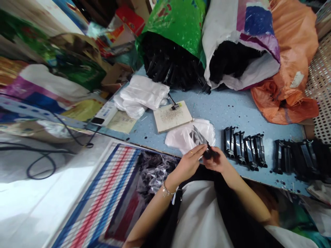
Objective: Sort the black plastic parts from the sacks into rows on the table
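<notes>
four black parts lie bare in a row on the worktop, right of the hands, with a larger cluster farther right and many more in the mouth of the green sack. by the look of it, much is left. what seems done sits in the striped bag below the worktop's edge: a heap of dark pieces in shiny film, too jumbled to count.

one piece is in hand, apparently midway: the part is held over the worktop's near edge, its far end at a clear bag. whether it is inside is too blurred to tell. the left hand has its grip closed, fingertips pinched on the clear bag beside the part; the right hand has its grip closed around the part. beyond them lies a stack of thin bags, touching the board.
</notes>
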`<action>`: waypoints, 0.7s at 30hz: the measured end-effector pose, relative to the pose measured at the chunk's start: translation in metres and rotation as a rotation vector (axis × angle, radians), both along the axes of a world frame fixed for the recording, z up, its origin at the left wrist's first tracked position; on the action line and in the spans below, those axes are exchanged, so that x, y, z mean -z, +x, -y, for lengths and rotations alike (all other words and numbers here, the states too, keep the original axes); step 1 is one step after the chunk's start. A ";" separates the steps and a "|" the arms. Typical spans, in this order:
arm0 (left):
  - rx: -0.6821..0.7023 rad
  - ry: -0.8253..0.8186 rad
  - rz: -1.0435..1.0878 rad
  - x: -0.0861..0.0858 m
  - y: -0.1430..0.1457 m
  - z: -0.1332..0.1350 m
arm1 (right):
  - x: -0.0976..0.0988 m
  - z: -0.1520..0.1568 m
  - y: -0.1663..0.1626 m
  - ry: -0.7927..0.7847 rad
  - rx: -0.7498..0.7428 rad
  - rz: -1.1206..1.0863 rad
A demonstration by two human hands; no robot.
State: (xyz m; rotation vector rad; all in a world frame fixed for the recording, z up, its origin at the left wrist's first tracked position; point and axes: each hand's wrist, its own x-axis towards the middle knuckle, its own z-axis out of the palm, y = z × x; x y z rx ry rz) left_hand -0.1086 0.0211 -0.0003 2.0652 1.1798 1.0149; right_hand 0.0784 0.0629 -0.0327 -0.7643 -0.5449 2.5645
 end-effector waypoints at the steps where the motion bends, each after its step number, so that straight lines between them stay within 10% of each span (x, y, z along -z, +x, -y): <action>1: -0.022 -0.009 0.026 -0.001 -0.001 0.005 | -0.006 0.003 0.000 0.079 0.051 0.097; 9: -0.231 0.133 0.051 0.003 -0.009 0.020 | -0.032 0.023 -0.001 0.024 0.001 -0.151; 16: 0.038 0.050 0.065 -0.006 0.014 0.029 | -0.046 0.046 -0.011 0.653 0.227 0.717; 21: -0.100 -0.015 0.015 -0.025 -0.015 0.046 | -0.071 0.054 0.007 1.089 -0.165 0.561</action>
